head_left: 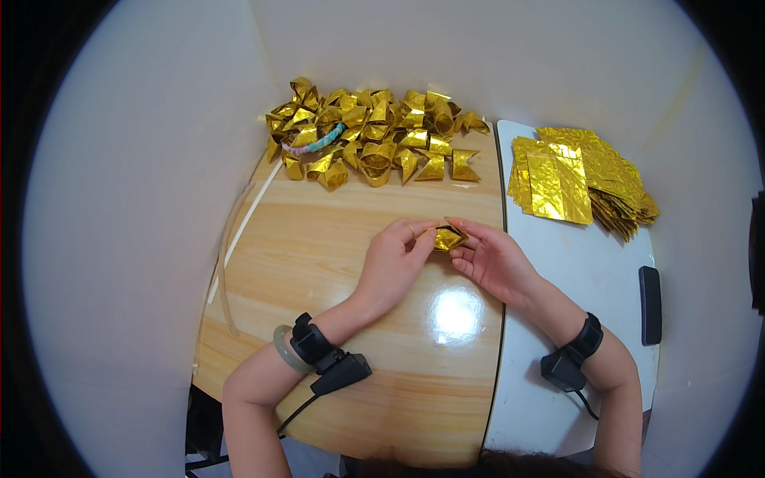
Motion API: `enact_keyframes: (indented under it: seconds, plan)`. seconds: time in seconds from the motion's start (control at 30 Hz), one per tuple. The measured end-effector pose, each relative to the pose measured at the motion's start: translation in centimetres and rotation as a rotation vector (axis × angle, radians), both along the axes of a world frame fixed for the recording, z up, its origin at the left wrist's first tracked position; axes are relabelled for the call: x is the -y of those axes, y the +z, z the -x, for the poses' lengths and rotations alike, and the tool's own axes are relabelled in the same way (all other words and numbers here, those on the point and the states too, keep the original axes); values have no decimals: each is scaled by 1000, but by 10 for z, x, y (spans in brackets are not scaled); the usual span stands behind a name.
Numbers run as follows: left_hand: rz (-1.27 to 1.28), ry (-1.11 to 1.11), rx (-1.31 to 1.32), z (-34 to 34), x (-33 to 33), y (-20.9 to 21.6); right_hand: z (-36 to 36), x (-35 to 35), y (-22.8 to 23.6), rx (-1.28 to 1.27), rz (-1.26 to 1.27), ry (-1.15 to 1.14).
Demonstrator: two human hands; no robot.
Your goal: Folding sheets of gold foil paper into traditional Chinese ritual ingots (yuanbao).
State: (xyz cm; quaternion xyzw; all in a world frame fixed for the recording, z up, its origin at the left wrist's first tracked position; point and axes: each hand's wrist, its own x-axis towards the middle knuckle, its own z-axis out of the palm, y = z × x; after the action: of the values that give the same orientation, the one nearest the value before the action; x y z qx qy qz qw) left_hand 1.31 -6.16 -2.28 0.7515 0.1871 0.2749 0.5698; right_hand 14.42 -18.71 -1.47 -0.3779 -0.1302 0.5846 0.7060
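A small folded piece of gold foil paper (449, 238) is held between both hands above the wood-grain table. My left hand (395, 259) pinches its left side with thumb and fingers, a thin ring on one finger. On the other side, my right hand (496, 263) grips the right corner, its fingers curled. The piece has an opening facing up, with pointed sides. At the back of the table lies a heap of folded gold paper ingots (374, 159). Flat gold foil sheets (558, 183) are stacked at the back right.
The wood-grain tabletop (319, 231) adjoins a white tabletop (534, 342) on the right. A dark oblong object (650, 305) lies by the right edge. A pastel braided band (315, 143) rests on the heap. A white strip (245, 231) runs along the left side. Pale walls surround the table.
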Motion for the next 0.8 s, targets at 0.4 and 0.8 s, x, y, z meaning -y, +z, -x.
enact_keyframes:
  seconds: [0.4, 0.8]
  plan:
    - [166, -181, -3, 3, 3, 13, 3, 0, 2, 36, -54, 102]
    - [101, 5, 8, 4, 0, 9, 14, 2, 9, 312, 13, 36]
